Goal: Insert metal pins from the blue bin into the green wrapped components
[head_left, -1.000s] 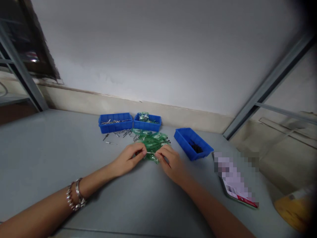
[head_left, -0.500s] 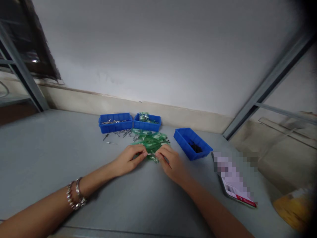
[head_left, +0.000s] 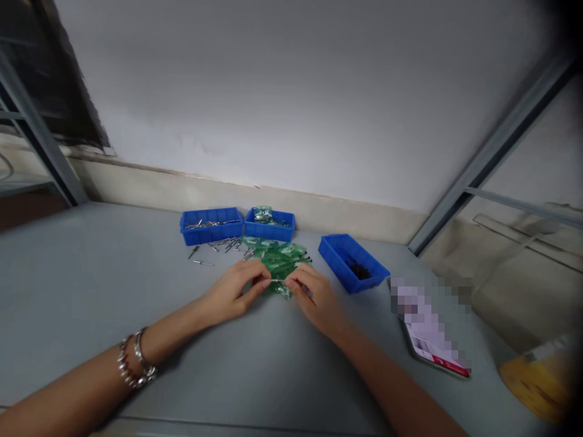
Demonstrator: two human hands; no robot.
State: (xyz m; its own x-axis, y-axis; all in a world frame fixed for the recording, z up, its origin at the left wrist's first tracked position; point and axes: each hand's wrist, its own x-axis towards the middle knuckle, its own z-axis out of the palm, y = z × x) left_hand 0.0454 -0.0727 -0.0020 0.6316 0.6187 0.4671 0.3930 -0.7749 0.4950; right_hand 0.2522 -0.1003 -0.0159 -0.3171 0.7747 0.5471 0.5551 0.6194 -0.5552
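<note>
A thin silvery metal pin (head_left: 277,280) is stretched level between my two hands, one end in each. My left hand (head_left: 243,288) pinches its left end between thumb and fingers, and a bracelet circles that wrist. At the other end my right hand (head_left: 314,297) is closed in a pinch, its fingertips hiding the pin's tip. Just behind and under the pin lies a heap of green plastic bags (head_left: 283,258). Several similar loose metal pins (head_left: 231,244) are scattered left of the heap.
Against the wall stand a blue bin of metal pins (head_left: 212,233) and a blue bin with green bags (head_left: 269,232). A third blue bin (head_left: 337,264), on the right, holds small black pieces. Nearer lies a phone (head_left: 428,334); a yellow object (head_left: 535,382) is at the far right.
Both hands keep their pinch on the pin and have hardly moved. The whole view has shifted very slightly.
</note>
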